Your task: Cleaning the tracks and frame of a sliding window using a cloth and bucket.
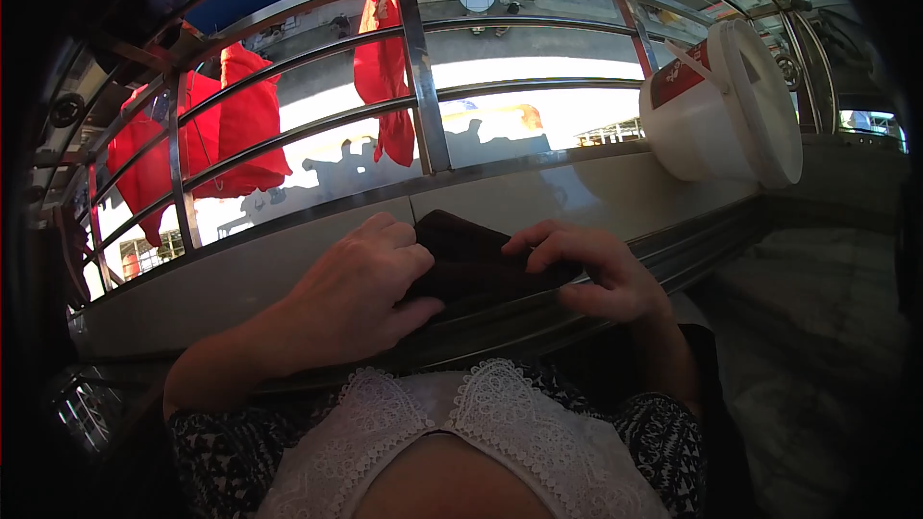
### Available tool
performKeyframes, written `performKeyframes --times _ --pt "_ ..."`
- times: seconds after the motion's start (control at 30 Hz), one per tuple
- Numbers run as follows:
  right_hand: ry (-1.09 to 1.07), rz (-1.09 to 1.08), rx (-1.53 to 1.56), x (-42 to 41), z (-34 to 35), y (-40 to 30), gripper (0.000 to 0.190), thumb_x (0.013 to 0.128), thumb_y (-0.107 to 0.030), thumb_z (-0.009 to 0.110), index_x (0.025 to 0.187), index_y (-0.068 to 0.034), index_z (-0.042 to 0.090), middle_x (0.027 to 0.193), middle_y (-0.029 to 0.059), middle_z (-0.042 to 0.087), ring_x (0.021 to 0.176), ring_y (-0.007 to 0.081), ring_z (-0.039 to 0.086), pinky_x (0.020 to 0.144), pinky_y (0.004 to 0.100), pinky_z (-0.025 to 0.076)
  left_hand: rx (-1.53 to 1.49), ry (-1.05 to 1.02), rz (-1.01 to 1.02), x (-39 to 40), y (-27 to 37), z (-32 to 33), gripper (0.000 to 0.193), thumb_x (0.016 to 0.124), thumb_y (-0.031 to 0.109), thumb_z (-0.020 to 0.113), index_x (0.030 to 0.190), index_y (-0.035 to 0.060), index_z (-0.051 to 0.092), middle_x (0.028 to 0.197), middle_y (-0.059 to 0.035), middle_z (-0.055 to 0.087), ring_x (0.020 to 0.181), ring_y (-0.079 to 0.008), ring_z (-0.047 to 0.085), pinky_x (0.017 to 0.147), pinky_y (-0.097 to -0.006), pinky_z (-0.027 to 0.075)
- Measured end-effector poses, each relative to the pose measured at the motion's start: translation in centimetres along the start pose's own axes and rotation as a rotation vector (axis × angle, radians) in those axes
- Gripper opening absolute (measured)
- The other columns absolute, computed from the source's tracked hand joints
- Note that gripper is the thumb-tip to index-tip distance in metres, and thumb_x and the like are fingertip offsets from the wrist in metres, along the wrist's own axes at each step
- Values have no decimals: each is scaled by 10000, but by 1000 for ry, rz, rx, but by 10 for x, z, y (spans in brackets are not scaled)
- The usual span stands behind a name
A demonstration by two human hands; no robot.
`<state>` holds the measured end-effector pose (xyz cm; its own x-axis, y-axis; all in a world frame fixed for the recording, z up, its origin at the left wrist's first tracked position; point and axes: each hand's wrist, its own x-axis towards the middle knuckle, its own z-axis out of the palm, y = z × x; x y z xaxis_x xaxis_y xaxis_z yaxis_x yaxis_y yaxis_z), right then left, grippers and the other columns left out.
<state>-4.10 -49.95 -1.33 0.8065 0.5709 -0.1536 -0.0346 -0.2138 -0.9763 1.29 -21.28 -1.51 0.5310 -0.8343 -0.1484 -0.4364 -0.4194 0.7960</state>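
Note:
A dark brown folded cloth (479,267) lies across the inner edge of the pale tiled sill in front of me. My left hand (382,281) grips its left end, with the thumb below and the curled fingers above. At the cloth's right end is my right hand (598,267), its bent fingertips against the fabric. The thumb of that hand is spread lower down, and whether it pinches any cloth cannot be made out. Deep shadow hides the cloth's lower folds.
A white lidded plastic bucket (699,115) stands at the sill's right end. Metal window bars (425,79) rise beyond the sill (562,187). Red cloths (249,122) hang outside them, with another narrow red cloth (382,79) near the middle post. Dark metal window tracks (692,252) run along the near edge.

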Motion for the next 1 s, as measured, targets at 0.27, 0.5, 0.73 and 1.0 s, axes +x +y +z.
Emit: performKeyframes --times 0.27,0.5,0.73,1.0 --pt "-22 161 -67 5 24 2 305 796 -54 652 1097 -30 608 1092 100 599 933 191 597 820 308 474 -229 37 335 4 27 -25 146 725 54 702 765 -38 597 1063 -190 598 925 -311 618 780 -375 496" --pt "460 -202 -348 16 15 -8 278 789 56 642 1055 -24 658 1057 117 612 966 212 628 790 295 515 214 316 275 0 38 -43 361 658 14 699 1012 -43 654 1097 -206 617 976 -358 640 876 -409 517" --pt "370 -358 -337 24 20 -17 299 801 57 630 1092 -6 647 1156 145 607 1024 244 625 839 329 529 -1222 -149 -185 15 -6 -6 275 859 73 499 1023 -131 580 920 -204 649 830 -267 659 766 -343 518" --pt "1001 -40 -672 -76 -18 27 266 864 -68 582 1117 -22 651 1242 203 571 1096 298 595 912 336 471 -91 -384 -254 17 -9 30 320 846 117 591 1135 -16 550 825 -168 631 763 -273 650 676 -380 486"
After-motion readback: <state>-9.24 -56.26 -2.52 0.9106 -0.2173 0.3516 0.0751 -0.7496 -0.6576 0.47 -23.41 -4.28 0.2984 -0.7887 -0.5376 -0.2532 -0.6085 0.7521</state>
